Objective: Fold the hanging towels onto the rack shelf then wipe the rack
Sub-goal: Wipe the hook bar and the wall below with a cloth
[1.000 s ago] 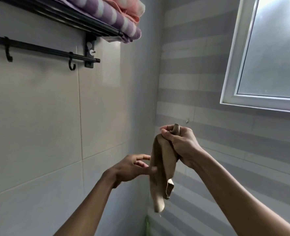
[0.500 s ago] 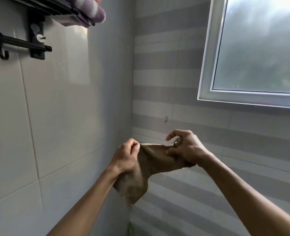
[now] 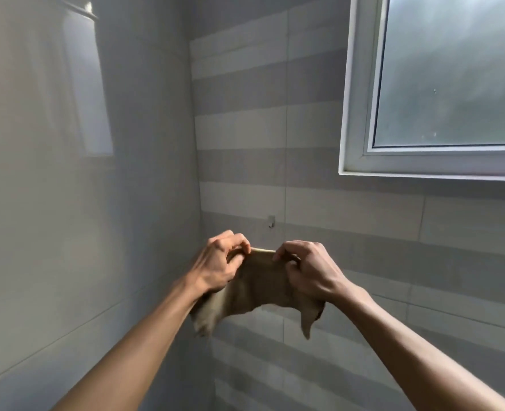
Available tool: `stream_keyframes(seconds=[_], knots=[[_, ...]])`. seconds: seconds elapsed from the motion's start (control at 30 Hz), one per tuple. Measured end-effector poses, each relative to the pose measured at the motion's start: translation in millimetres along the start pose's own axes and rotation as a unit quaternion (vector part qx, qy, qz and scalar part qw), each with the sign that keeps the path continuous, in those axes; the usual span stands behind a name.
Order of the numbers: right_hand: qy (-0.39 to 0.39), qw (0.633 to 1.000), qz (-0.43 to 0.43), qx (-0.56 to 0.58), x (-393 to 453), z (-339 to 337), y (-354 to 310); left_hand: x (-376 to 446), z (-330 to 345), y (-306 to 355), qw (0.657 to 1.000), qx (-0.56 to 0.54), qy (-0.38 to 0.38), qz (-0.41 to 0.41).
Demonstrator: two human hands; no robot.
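Both hands up in front of the corner of the tiled wall (image 3: 275, 179), holding a small tan cloth (image 3: 257, 287) stretched between them. Left hand (image 3: 220, 262) pinches the cloth's top edge at its 9 o'clock end, fingers curled round the fabric; right hand (image 3: 307, 268) grips the same edge at the 3 o'clock end, fingers curled too. Top edge runs taut and roughly level between the two hands, rest of the cloth hangs loose toward 6 o'clock, ragged corners dangling below each wrist. Likely held this way to spread the cloth out flat before wiping, so this looks like the wipe step being prepared, not the folding. Rack itself is not in view; only a blurred reflection at 11 o'clock on the glossy side wall, cannot tell what it is. Frosted window (image 3: 441, 84) sits at 1 o'clock, well apart from the hands. A small wall hook (image 3: 271, 221) sits just above the cloth at 12 o'clock, not touching it.
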State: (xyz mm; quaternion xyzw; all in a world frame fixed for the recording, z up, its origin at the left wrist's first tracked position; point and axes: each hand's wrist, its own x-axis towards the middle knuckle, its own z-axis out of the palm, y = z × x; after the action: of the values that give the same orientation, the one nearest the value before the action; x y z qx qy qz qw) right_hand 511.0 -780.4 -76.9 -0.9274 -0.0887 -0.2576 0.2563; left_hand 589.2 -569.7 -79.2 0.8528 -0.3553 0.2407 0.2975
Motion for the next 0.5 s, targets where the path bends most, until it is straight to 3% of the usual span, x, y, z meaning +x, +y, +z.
stream_keyframes(seconds=[0.23, 0.5], knots=[[0.016, 0.998, 0.003, -0.056, 76, 27, 49, 85, 60, -32, 0.998, 0.044, 0.032, -0.033], [0.035, 0.965, -0.026, -0.258, 131, 51, 84, 134, 116, -64, 0.99, 0.035, 0.08, -0.107]])
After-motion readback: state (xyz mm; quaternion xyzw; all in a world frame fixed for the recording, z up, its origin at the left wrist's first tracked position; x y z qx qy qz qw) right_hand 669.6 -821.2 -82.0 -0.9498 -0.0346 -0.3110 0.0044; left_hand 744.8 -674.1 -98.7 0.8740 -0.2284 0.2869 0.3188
